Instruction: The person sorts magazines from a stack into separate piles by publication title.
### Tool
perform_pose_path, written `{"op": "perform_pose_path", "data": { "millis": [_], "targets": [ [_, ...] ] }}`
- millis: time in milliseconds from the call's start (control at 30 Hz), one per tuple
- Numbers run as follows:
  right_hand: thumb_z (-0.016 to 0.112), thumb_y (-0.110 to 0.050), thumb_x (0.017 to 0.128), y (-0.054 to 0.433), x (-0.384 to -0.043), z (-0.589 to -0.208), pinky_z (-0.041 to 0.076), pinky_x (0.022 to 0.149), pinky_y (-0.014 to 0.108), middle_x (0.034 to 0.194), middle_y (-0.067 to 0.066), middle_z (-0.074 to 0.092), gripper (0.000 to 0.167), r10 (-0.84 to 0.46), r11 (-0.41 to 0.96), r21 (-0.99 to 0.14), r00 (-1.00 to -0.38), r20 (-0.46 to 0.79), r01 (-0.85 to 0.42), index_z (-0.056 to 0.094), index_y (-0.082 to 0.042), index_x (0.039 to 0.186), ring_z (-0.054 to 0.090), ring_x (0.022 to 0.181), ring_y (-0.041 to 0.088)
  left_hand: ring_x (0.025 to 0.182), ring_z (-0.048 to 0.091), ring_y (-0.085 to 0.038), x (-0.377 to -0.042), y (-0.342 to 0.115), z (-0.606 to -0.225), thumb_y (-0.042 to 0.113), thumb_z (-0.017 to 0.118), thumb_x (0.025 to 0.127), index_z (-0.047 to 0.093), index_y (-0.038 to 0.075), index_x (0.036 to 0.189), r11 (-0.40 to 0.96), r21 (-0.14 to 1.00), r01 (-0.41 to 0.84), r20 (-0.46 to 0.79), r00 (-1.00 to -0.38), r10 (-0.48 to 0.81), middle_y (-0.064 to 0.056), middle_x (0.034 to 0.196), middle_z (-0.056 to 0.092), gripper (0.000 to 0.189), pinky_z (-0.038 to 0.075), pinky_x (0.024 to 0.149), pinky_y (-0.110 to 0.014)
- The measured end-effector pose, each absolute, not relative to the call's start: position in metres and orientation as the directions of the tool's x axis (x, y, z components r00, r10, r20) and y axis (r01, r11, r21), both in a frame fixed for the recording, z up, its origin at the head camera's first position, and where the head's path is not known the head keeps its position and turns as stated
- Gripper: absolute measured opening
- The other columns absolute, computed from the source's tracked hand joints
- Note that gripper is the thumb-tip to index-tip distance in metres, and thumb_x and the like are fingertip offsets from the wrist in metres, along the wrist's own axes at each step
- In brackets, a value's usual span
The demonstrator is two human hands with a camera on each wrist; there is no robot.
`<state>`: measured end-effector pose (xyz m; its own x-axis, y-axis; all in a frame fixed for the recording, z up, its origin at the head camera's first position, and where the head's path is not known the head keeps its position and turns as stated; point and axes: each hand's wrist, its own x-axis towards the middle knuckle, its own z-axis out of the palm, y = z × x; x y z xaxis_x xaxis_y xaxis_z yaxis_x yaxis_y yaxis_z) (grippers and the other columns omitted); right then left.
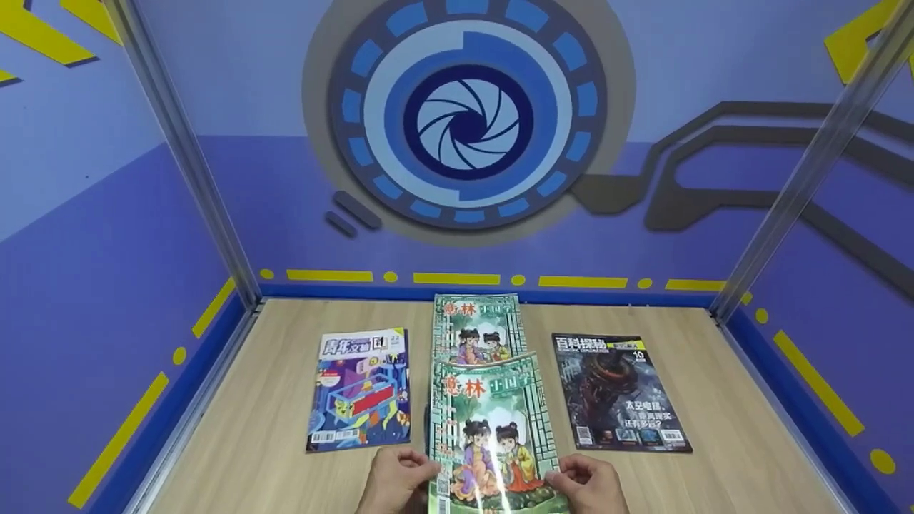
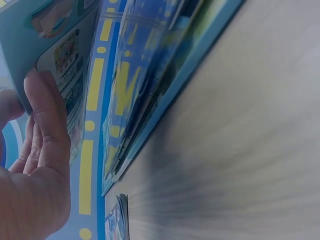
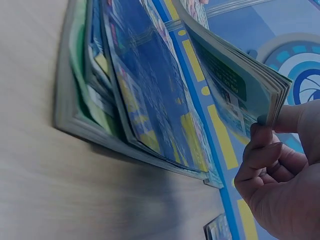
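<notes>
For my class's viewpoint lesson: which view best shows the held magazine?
The head view, because the held magazine shows most of its front cover there. The left wrist view shows mainly part of its underside; the right wrist view, its page edges and part of its underside.

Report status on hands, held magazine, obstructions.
Left hand, right hand: both pinching green magazine at its side edges. Magazine held above magazine pile. No obstruction visible.

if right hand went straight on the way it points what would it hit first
Likely the nearer green magazine, whose right edge the right hand pinches; depth beyond is hard to judge.
</notes>
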<state>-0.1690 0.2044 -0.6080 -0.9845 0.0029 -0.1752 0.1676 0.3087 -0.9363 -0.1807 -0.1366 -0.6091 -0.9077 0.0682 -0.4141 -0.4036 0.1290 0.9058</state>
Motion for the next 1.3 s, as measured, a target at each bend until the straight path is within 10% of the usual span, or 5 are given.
{"op": "perform_pose_path", "data": {
  "millis": [633, 1300],
  "targets": [
    [0.084, 0.0, 0.088, 0.192, -0.213, -0.6, 0.045, 0.062, 0.02, 0.069, -0.004, 0.059, 0.015, 0.085, 0.235, -0.971, -0.996, -0.023, 0.042, 0.071, 0.008, 0.088, 0.054, 0.064, 0.005, 0.06, 0.069, -0.011, -0.219, -0.138, -0.601, 0.013, 0.085, 0.091, 0.078, -0.003, 0.097, 0.143, 0.982, -0.126, -0.127, -0.992, -0.002, -0.003, 0.078, 0.079, 0.018, 0.062, 0.06, -0.033],
    [0.085, -0.001, 0.087, 0.182, -0.284, -0.612, 0.044, 0.062, 0.021, 0.07, -0.002, 0.063, 0.01, 0.114, 0.339, -0.941, -0.992, 0.054, -0.012, 0.077, 0.005, 0.084, 0.053, 0.065, 0.007, 0.062, 0.067, -0.012, -0.282, -0.137, -0.603, 0.011, 0.084, 0.092, 0.079, -0.005, 0.097, 0.129, 0.985, -0.113, -0.11, -0.994, -0.026, -0.006, 0.088, 0.078, 0.018, 0.061, 0.063, -0.033]
  ]
}}
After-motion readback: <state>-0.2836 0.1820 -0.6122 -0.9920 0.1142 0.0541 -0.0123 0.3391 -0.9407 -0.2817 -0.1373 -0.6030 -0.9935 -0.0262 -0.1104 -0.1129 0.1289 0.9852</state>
